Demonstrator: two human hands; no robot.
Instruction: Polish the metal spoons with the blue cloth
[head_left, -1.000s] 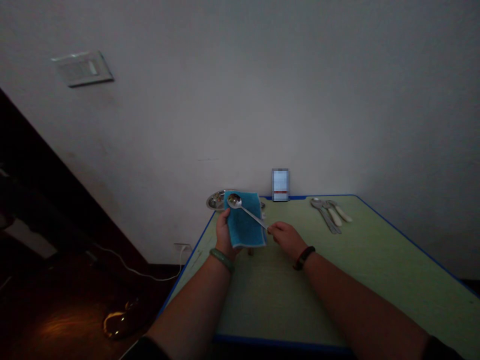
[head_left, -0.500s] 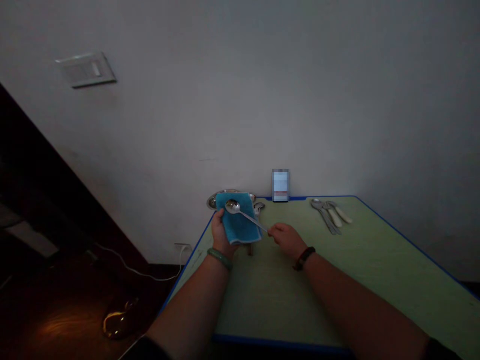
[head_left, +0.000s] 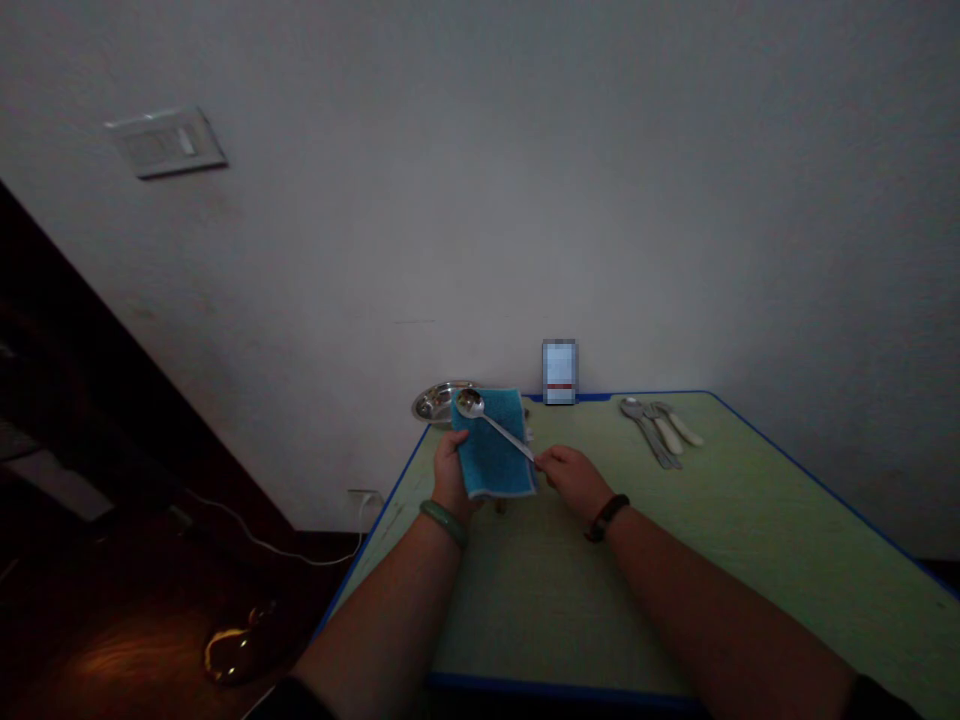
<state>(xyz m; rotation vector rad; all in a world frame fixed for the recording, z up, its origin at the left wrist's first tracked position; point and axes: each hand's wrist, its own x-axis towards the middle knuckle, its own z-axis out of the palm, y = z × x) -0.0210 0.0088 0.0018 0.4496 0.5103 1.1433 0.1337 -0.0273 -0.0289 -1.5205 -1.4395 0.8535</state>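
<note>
Hands (head_left: 452,475) (head_left: 574,480) with blue towel (head_left: 493,445) and spoon (head_left: 471,403), near table's far edge (head_left: 637,393)

One left hand (head_left: 450,475) and one right hand (head_left: 574,480) are holding one blue cloth (head_left: 493,445) and one steel spoon (head_left: 487,418) between them, while one bangle (head_left: 442,523), one wristband (head_left: 606,518), three more pieces of cutlery (head_left: 656,430), one steel dish (head_left: 433,403), one blurred upright card (head_left: 559,372) and one wall switch plate (head_left: 165,143) are showing around one green table (head_left: 600,600).
</note>
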